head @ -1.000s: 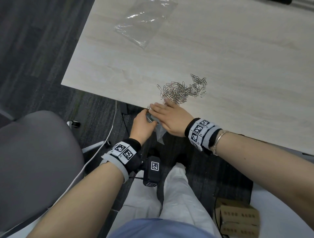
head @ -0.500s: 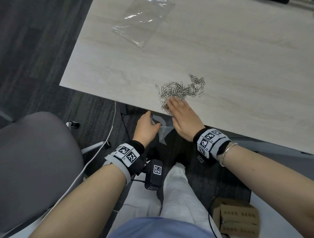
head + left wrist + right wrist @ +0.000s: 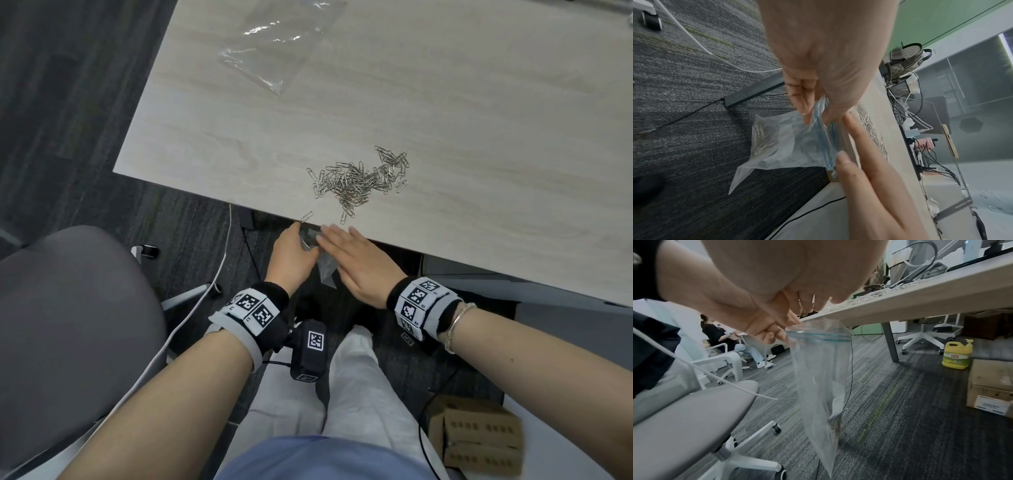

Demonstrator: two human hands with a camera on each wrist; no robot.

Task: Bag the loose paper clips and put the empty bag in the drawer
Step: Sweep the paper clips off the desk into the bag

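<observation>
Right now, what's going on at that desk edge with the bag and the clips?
A person is sweeping paper clips off the table into a zip bag hung just below its near edge. The left hand pinches the bag's mouth at the blue seal; some clips already lie at its bottom. The right hand is flat and open at the edge beside the bag. Most of the clip pile is on the table, and a second, empty bag lies farther back.

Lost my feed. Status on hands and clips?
Left hand pinches clear zip bag below desk edge. Right hand flat, open. Silver paper clips mostly still piled. Nothing blocking.
</observation>
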